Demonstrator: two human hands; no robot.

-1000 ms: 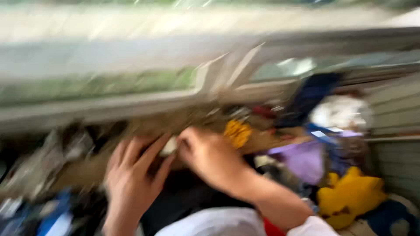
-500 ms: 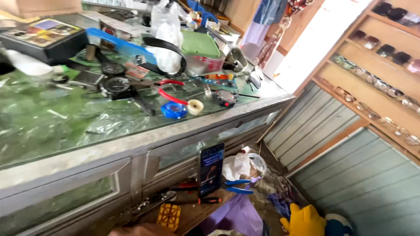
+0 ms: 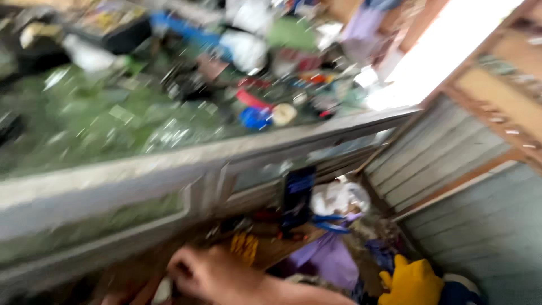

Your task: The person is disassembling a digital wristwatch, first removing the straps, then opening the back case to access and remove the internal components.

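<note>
Small yellow object [image 3: 245,247], blurred, on the wooden shelf [image 3: 271,251] under the counter.

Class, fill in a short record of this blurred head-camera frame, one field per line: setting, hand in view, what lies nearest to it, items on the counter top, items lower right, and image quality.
setting: glass-topped counter crowded with small items, grey slatted wall to the right
hand in view: one hand at the bottom edge; which hand and its grip cannot be told
nearest to hand: small yellow object on a wooden shelf under the counter
counter top: blue round object, cream tape roll, red-handled tool
lower right: yellow soft toy, purple cloth
image quality: heavy motion blur
</note>
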